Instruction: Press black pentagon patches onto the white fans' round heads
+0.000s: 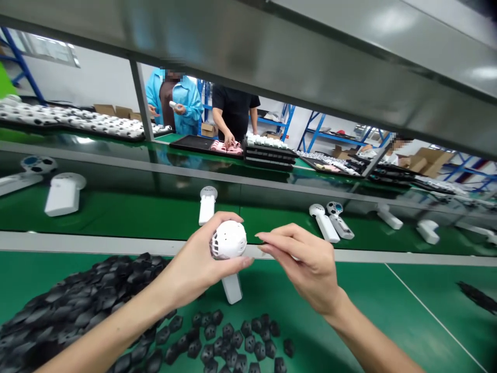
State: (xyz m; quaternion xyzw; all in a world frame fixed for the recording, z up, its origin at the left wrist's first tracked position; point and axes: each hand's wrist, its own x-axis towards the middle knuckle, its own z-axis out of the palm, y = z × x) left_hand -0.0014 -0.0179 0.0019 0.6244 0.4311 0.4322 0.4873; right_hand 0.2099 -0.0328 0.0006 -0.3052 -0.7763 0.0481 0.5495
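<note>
My left hand (202,261) is wrapped round the ball-shaped head of a white handheld fan (230,239), with its handle slanting down below my thumb. The head has small holes and a grille on its left side. Just right of it, my right hand (301,259) is closed in a pinch, its fingertips apart from the fan. Whatever sits between those fingertips is too small to make out. Below the fan, loose black five-sided pieces (236,339) lie scattered on the green table. A large heap of black pieces (97,298) lies to the left, partly behind my left forearm.
Beyond a metal edge (116,242), more white fans (324,223) lie along a green conveyor belt (267,215). A metal shelf (233,46) hangs overhead. Across the line, co-workers (233,111) stand by trays (269,153) of parts. A dark object (477,296) lies at right.
</note>
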